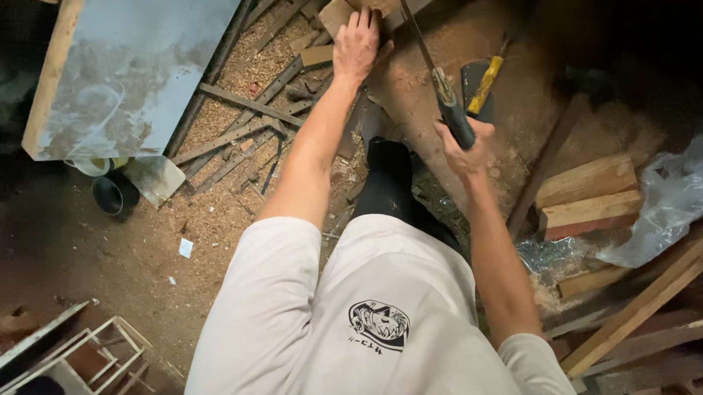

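My right hand [466,147] grips the dark handle of a hand saw [428,63], whose thin blade slants up and left towards the top edge. My left hand [356,44] lies flat, fingers spread, pressing on a piece of wood [352,2] at the top of the view, just left of the blade. The wood rests on a sawdust-covered brown bench surface [445,36]. My dark-trousered leg [388,183] stands below it. Where the blade meets the wood is cut off by the frame's top edge.
A yellow-handled tool [484,85] lies on the bench right of the saw. Wood blocks [589,196] and a clear plastic bag [675,196] sit at right. A grey board [136,54] leans at upper left, above thin slats [244,130], sawdust and a dark cup [108,195].
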